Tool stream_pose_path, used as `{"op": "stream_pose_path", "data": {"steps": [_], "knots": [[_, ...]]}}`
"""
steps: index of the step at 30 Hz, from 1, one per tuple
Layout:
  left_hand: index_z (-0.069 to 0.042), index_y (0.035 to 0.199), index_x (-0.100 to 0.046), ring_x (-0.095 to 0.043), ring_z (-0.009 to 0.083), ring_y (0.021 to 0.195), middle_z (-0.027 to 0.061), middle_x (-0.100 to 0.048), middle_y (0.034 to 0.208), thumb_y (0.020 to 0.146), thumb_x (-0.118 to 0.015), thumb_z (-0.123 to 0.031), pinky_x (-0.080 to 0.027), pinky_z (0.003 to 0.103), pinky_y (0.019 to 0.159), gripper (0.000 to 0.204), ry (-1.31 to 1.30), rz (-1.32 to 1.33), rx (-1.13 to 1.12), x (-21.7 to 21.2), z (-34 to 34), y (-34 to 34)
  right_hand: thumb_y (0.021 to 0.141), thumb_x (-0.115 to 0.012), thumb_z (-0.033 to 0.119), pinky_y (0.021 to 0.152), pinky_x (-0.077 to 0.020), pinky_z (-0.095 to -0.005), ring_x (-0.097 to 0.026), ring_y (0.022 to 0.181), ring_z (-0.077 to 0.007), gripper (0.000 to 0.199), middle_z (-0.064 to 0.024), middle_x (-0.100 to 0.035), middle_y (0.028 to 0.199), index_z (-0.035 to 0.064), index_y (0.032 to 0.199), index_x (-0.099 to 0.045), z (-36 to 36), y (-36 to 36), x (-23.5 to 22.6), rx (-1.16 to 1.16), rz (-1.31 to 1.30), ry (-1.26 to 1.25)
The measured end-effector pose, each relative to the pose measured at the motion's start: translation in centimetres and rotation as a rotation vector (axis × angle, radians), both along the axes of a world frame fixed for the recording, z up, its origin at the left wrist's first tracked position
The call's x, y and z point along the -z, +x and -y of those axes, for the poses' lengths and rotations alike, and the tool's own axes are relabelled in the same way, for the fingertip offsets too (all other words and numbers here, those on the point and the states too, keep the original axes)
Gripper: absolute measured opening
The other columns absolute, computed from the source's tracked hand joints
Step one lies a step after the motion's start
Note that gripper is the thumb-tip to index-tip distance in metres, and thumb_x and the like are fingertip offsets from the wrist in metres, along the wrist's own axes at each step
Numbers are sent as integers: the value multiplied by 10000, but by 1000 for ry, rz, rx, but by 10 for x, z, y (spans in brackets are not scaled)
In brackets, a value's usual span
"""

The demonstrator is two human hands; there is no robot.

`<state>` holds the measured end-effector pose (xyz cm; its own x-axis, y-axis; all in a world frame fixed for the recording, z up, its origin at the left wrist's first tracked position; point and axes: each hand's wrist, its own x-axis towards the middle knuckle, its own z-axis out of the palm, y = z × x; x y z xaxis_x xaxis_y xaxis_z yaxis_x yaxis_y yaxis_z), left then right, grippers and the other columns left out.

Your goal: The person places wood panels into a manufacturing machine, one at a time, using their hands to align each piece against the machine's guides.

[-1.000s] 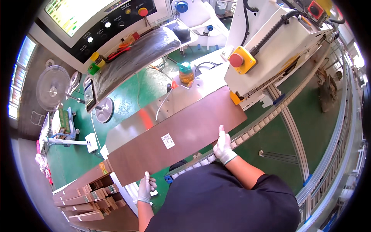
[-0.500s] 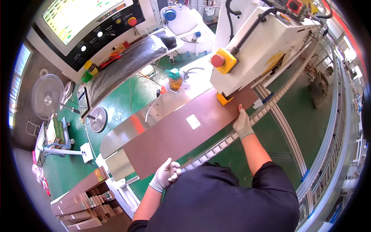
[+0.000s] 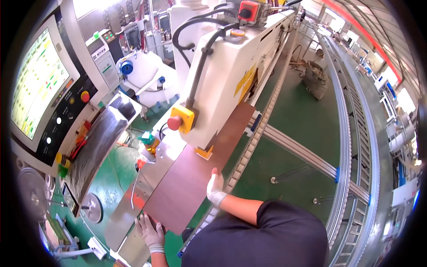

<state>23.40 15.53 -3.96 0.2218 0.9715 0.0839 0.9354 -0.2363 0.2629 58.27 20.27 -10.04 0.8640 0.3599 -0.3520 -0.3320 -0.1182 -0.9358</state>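
A long, flat brown panel [image 3: 180,193] lies on the metal machine table [image 3: 126,209], its far part running under the white machine head [image 3: 222,89]. My left hand [image 3: 151,232], in a white glove, rests at the panel's near left end with fingers stretched out and apart. Along the right edge of the panel is my gloved right hand [image 3: 215,189]; its thumb points up the edge, and the other fingers are mostly hidden, apparently curled under. A yellow guard [image 3: 204,153] at the bottom of the machine head stands just above the panel.
A red stop button on a yellow box [image 3: 181,119] sits on the machine head. A lit control screen [image 3: 38,84] and a side shelf [image 3: 95,147] stand at the left. A small amber bottle with a teal top [image 3: 149,142] is behind the table. Roller rails [image 3: 344,155] run along the right.
The panel has slid further under the machine head, and its white label is out of sight. My left hand has gone from a loose curl to outstretched at the panel's end. The view has turned right.
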Motion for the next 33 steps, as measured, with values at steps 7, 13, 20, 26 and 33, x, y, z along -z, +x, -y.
{"op": "stream_pose_path", "data": {"steps": [7, 13, 20, 26, 33], "knots": [[5, 1413, -544, -269, 454, 1525, 210, -448, 1561, 933, -617, -355, -218, 552, 1242, 604, -8, 21, 24, -2, -9, 14, 1086, -487, 454, 1115, -401, -363, -568, 1259, -290, 650, -201, -603, 1403, -111, 1404, -518, -28, 104, 39, 134, 90, 42], [-3, 1363, -586, -324, 433, 1503, 202, -494, 1525, 915, -652, -320, -246, 547, 1233, 553, 28, 66, -35, -1, -4, -3, 1096, -448, 450, 1098, -410, -366, -561, 1258, -275, 595, -188, -611, 1390, -57, 1391, -548, -39, 118, -18, -16, -7, 20], [-39, 1344, -607, -362, 396, 1491, 181, -531, 1498, 904, -664, -356, -280, 509, 1232, 546, 64, 75, -5, 2, -9, 20, 1138, -388, 358, 1041, -426, -344, -545, 1106, -201, 409, -114, -606, 1199, -6, 1189, -567, -22, 137, 99, 56, 592, 32], [-46, 1336, -613, -384, 394, 1469, 165, -545, 1483, 915, -660, -389, -282, 498, 1236, 545, 111, 92, -23, 3, -11, 7, 1126, -347, 476, 1104, -436, -376, -561, 1180, -237, 569, -86, -594, 1335, 1, 1348, -568, -52, 190, 43, 14, -210, 497], [-58, 1342, -626, -431, 366, 1447, 152, -586, 1449, 901, -663, -381, -334, 511, 1201, 547, 126, 101, -27, 3, -12, -5, 1081, -483, 480, 650, -483, -293, -560, 749, -125, 368, -4, -621, 917, 172, 1242, -604, 16, 116, 33, -653, -814, 586]]}}
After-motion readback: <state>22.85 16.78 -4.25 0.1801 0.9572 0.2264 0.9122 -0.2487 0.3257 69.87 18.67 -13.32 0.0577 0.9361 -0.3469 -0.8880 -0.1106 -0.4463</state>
